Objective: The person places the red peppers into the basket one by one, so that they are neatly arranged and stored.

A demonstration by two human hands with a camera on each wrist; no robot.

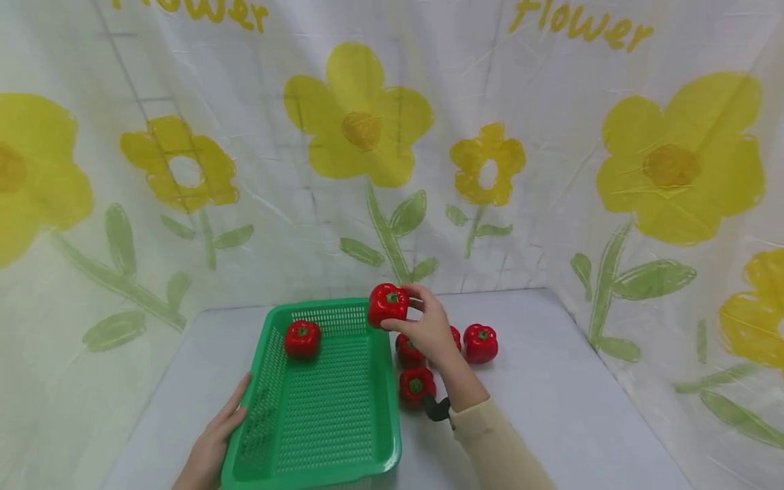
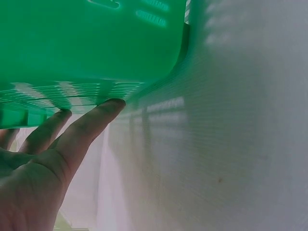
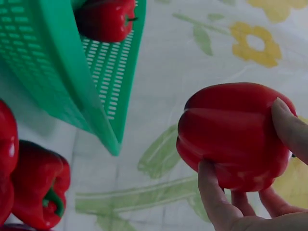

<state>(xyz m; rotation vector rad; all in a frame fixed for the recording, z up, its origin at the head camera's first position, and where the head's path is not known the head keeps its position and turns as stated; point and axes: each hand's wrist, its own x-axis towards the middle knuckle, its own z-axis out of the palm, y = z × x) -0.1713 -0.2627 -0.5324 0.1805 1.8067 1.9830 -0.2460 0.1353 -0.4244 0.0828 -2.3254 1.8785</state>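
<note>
Between thumb and fingers, my right hand grips a red bell pepper above the far right corner of the green basket. The right wrist view shows the held pepper pinched from both sides. Inside the basket, one red bell pepper sits near the far left corner. My left hand rests against the basket's left side. In the left wrist view its fingers are extended, with the tips at the slotted wall.
Several more red bell peppers stand right of the basket, among them a near one and a far right one. My right forearm partly hides the group. A curtain with yellow flowers hangs behind the white table.
</note>
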